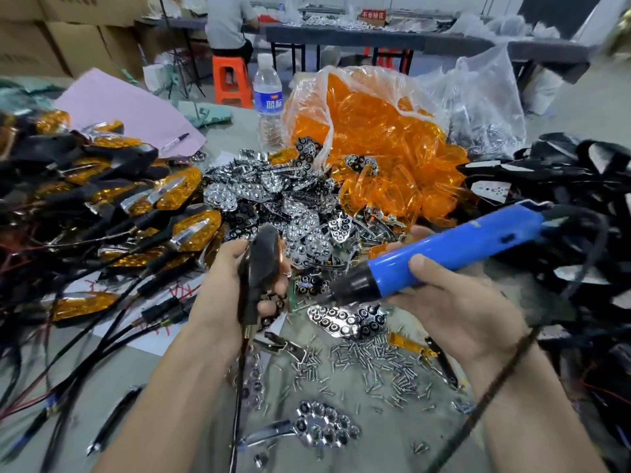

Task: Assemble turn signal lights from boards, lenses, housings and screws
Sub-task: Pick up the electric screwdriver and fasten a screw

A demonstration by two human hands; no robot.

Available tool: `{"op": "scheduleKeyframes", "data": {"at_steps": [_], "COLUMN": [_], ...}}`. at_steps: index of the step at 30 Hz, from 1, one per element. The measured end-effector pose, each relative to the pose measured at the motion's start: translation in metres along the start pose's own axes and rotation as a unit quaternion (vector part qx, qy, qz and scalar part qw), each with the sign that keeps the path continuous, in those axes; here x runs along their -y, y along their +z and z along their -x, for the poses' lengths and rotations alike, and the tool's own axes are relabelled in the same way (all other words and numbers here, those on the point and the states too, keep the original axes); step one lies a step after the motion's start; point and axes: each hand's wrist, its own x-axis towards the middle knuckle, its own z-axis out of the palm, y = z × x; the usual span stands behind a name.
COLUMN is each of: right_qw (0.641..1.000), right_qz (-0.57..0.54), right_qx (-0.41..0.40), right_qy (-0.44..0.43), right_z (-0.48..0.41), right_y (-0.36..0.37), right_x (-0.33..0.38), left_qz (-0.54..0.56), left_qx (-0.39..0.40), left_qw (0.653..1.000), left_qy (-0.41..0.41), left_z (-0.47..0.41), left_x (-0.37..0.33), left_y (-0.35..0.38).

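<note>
My left hand [222,295] grips a black turn signal housing [260,264] upright, its back toward me and an orange lens edge showing on its right side; its black cable hangs down. My right hand [454,302] holds a blue electric screwdriver [444,254], whose black tip points left toward the housing. Loose silver screws [375,363] lie scattered on the table below my hands. Chrome reflector pieces [290,206] are heaped behind the hands, and one chrome reflector [324,425] lies near the front.
Finished amber lights with black stems [112,199] pile up at left. A plastic bag of orange lenses [382,138] stands behind, a water bottle [268,100] beside it. Black housings [573,186] fill the right. A person sits on an orange stool [228,80] far back.
</note>
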Motion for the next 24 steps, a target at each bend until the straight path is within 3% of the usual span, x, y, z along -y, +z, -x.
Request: {"op": "scheduleKeyframes", "data": {"at_steps": [2, 6, 8, 11, 13, 16, 19, 21, 24], "right_qw": [0.998, 0.988, 0.977, 0.959, 0.941, 0.918, 0.885, 0.861, 0.815], "right_qz": [0.012, 0.118, 0.185, 0.265, 0.311, 0.361, 0.436, 0.487, 0.565], "right_qx": [-0.054, -0.094, -0.099, -0.074, -0.058, -0.077, -0.094, -0.099, -0.106], "right_qy": [0.013, 0.022, 0.031, 0.073, 0.118, 0.149, 0.135, 0.109, 0.072], "right_z": [-0.004, -0.018, -0.021, -0.018, -0.014, -0.009, -0.001, 0.005, 0.014], "right_y": [0.012, 0.020, 0.023, 0.025, 0.030, 0.034, 0.034, 0.036, 0.045], "right_x": [0.003, 0.027, 0.044, 0.058, 0.057, 0.051, 0.045, 0.037, 0.026], "left_qz": [0.016, -0.022, -0.120, -0.294, -0.426, -0.657, -0.748, -0.755, -0.723], "left_qx": [0.016, -0.041, -0.061, -0.031, -0.069, -0.116, -0.112, -0.125, -0.128], "left_qw": [1.000, 0.998, 0.987, 0.940, 0.872, 0.682, 0.555, 0.509, 0.514], "left_qy": [-0.002, 0.034, 0.084, 0.172, 0.230, 0.301, 0.346, 0.392, 0.444], "left_z": [0.002, 0.004, 0.006, 0.010, 0.005, -0.008, -0.014, -0.016, -0.017], "left_x": [-0.003, -0.031, -0.060, -0.105, -0.124, -0.120, -0.085, -0.069, -0.065], "left_y": [-0.007, -0.014, -0.017, -0.026, -0.033, -0.042, -0.057, -0.073, -0.092]}}
